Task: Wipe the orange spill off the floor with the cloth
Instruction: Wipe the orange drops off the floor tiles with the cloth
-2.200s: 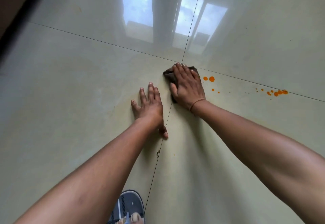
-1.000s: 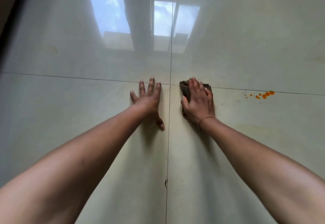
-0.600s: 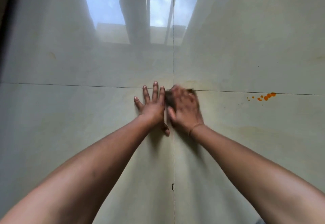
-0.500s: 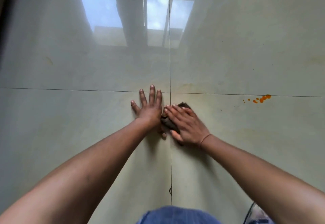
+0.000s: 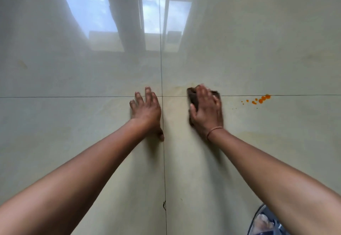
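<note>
My right hand [image 5: 206,111] presses flat on a dark brown cloth [image 5: 192,97] on the glossy pale floor, just right of the tile joint crossing. The cloth shows only at the fingertips and beside the thumb; the hand is motion-blurred. A cluster of orange drops [image 5: 261,99] lies on the floor to the right of the cloth, along the horizontal joint, apart from it. A faint yellowish smear [image 5: 177,89] marks the floor left of the cloth. My left hand [image 5: 146,109] rests flat on the floor, fingers spread, left of the vertical joint.
The shiny tile floor [image 5: 73,142] reflects a window [image 5: 127,22] at the top. A sandalled foot [image 5: 263,223] shows at the bottom right edge. A small dark chip [image 5: 164,205] sits on the vertical joint near me.
My right hand has slid the cloth to the right and away from my left hand, toward the orange drops. The left hand stays planted on the floor.
</note>
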{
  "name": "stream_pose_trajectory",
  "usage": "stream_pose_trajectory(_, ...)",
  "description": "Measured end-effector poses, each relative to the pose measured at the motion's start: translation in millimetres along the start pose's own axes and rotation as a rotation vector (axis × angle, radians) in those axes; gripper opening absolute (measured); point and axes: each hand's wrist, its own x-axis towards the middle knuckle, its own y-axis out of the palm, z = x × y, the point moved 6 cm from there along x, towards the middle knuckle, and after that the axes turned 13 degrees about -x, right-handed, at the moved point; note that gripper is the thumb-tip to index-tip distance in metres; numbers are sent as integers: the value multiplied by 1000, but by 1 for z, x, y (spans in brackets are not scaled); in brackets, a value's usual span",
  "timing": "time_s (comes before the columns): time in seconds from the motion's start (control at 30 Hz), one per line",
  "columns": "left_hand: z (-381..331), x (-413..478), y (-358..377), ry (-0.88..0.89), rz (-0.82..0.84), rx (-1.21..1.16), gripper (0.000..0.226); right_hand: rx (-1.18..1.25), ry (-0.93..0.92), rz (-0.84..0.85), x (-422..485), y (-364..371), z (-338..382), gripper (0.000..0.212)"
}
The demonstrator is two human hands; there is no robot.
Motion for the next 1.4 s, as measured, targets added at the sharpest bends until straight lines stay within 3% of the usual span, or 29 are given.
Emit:
stream_pose_trajectory(0.1, -35, 9, -10, 171, -58, 22, 148, -122, -637, 90, -62, 8, 20, 68)
stream_pose_trajectory(0.13, -48, 12, -11, 204, -51, 27, 148, -133, -743, 57, -64, 3, 5, 67)
stream_pose_trajectory(0.17, -62, 17, -11, 225, -33, 30, 149, -112, -683, 18, -51, 1, -17, 65)
stream_pose_trajectory(0.27, -108, 41, -10, 269, 15, 58, 148, 0, 130, 3, -1, -5, -97, 70)
stream_pose_trajectory(0.3, -118, 48, -13, 273, 29, 63, 149, 0, 210, -5, -2, -2, -97, 72)
stream_pose_trajectory(0.33, -129, 54, -15, 275, 42, 61, 151, -7, 142, -12, -12, -3, -87, 71)
stream_pose_trajectory(0.43, -147, 63, -15, 238, 98, 49, 151, -74, -372, 56, -74, 7, -66, 70)
stream_pose_trajectory(0.47, -147, 64, -13, 213, 109, 40, 152, -92, -430, 65, -78, 6, -80, 71)
stream_pose_trajectory(0.5, -146, 65, -11, 197, 112, 30, 154, -93, -383, 38, -69, 6, -98, 72)
stream_pose_trajectory(0.6, -148, 68, -9, 162, 126, 6, 159, -61, 144, 25, -14, -1, -147, 73)
stream_pose_trajectory(0.63, -149, 69, -10, 146, 127, 10, 159, -41, 219, 14, -12, 0, -144, 72)
stream_pose_trajectory(0.7, -154, 68, -10, 116, 139, 32, 160, -26, 103, 3, -36, 2, -116, 72)
stream_pose_trajectory(0.77, -157, 68, -9, 113, 153, 67, 164, -64, -193, 50, -88, 10, -93, 73)
stream_pose_trajectory(0.83, -156, 68, -8, 118, 150, 89, 165, -69, -266, 23, -92, 11, -115, 73)
stream_pose_trajectory(0.97, -161, 72, -6, 113, 138, 121, 166, -35, 266, 0, -18, 3, -169, 72)
stream_pose_trajectory(1.03, -165, 70, -9, 107, 124, 145, 164, -33, 233, -30, -30, 4, -151, 72)
stream_pose_trajectory(1.1, -171, 69, -14, 172, 72, 177, 157, -68, 17, -15, -76, 8, -126, 71)
stream_pose_trajectory(1.17, -184, 68, -16, 276, 46, 178, 149, -49, -82, 12, -105, 11, -134, 70)
stream_pose_trajectory(1.23, -201, 71, -10, 305, 84, 115, 143, -54, 70, -16, -82, 10, -167, 72)
stream_pose_trajectory(1.33, -219, 80, 7, 220, 155, 47, 153, 3, 515, -11, -9, 3, -225, 76)
stream_pose_trajectory(1.4, -220, 82, 12, 199, 156, 41, 159, -1, 546, -6, 12, 2, -223, 76)
